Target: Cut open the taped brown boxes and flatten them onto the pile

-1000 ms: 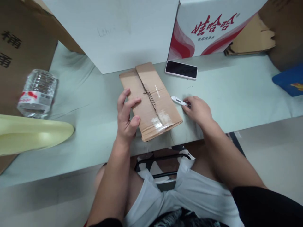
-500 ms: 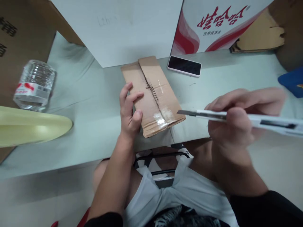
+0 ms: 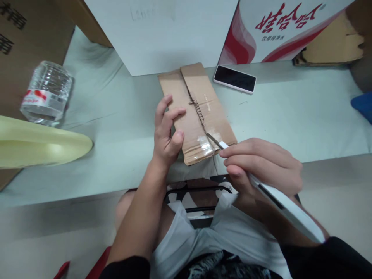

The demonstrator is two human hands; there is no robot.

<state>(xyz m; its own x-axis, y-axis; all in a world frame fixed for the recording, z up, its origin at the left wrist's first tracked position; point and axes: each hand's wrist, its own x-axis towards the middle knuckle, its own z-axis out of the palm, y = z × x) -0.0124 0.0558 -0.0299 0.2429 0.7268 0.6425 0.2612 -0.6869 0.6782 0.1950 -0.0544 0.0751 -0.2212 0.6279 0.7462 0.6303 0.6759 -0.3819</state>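
A flat brown cardboard box (image 3: 216, 112) lies on the table, its lid seam torn along the middle and clear tape shining at its near end. My left hand (image 3: 169, 133) holds the box down by its left side, fingertips and thumb on top. A white utility knife (image 3: 286, 205) is in my right hand (image 3: 261, 164), fingers closed round its front part. The blade is out, and its tip meets the seam close to the taped end. How deep the tip goes I cannot tell.
Behind the box stand a large white carton (image 3: 174, 35) and a red-and-white printed carton (image 3: 244, 42). A phone (image 3: 235, 79) lies at the back right. To the left are a clear water bottle (image 3: 48, 93) and a pale yellow curved object (image 3: 43, 143). The table's (image 3: 116, 170) front edge runs before my lap.
My right hand has swung left and turned, bringing the knife blade from beside the box's right edge onto the seam. My left hand stays on the box. The view has shifted slightly.
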